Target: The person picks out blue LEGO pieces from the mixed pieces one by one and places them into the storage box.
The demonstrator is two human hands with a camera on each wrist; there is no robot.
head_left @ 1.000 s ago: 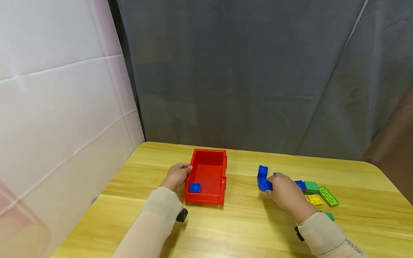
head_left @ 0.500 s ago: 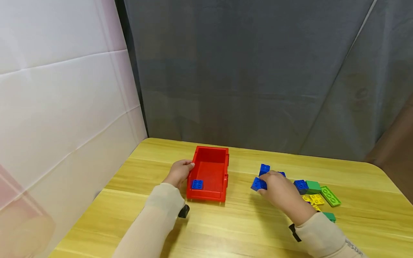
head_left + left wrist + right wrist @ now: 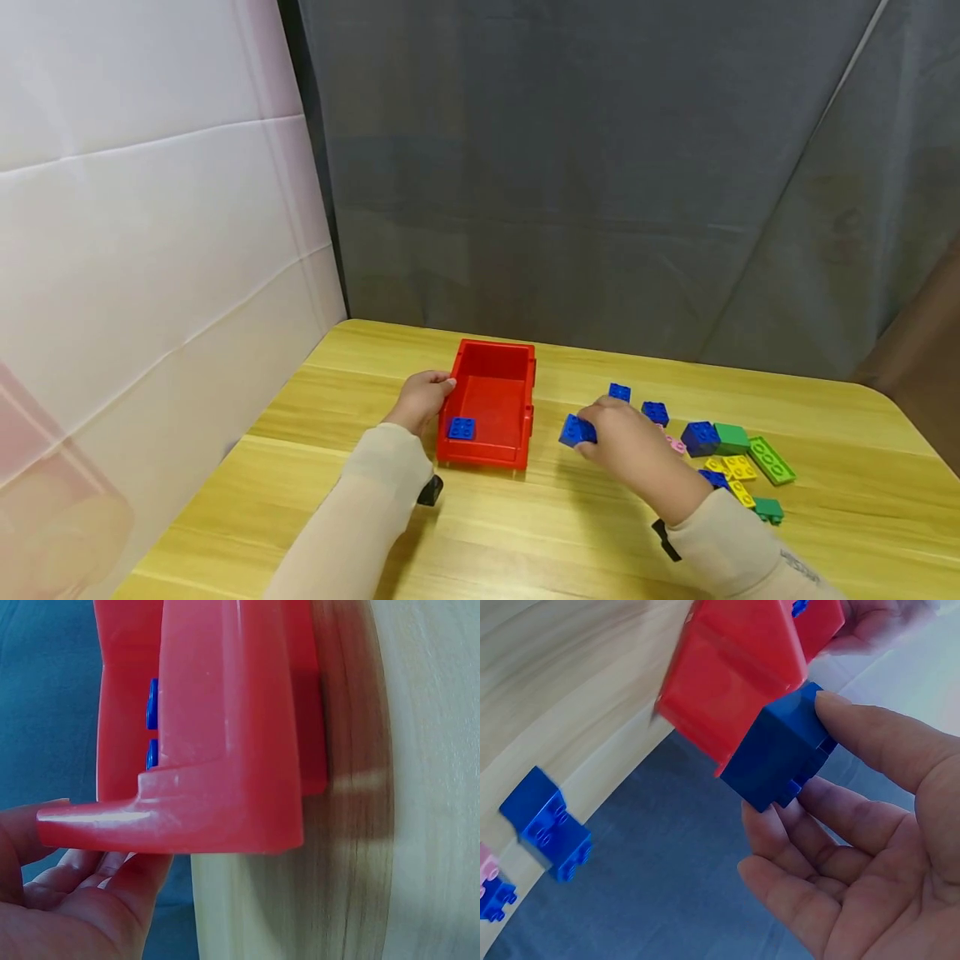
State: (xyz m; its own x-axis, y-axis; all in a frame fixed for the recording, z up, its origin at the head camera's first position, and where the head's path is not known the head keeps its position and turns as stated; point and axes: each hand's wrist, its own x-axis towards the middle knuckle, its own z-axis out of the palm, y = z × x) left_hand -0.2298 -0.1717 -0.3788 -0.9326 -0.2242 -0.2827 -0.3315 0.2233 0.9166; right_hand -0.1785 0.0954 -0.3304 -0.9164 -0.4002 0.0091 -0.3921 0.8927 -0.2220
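My left hand (image 3: 418,403) grips the left wall of a red plastic bin (image 3: 483,456), thumb over the rim, as the left wrist view also shows. Inside the bin, at the near left corner, lies a blue toy building brick (image 3: 462,428), studs up. My right hand (image 3: 626,442) pinches another blue brick (image 3: 577,430) between thumb and fingers, right of the bin. In the right wrist view this held brick (image 3: 776,746) overlaps the bin's side, its studs turned toward the palm.
Behind my right hand are blue bricks (image 3: 619,391). Further right lie pink bricks (image 3: 677,445), a blue brick (image 3: 701,438), a green brick (image 3: 731,438), a lime brick (image 3: 772,460), yellow bricks (image 3: 739,467) and a dark green brick (image 3: 768,510). A grey curtain (image 3: 570,183) hangs behind the table.
My right hand has carried the blue brick left, away from the other bricks and toward the bin, uncovering pink and blue bricks. My left hand keeps its grip on the bin.
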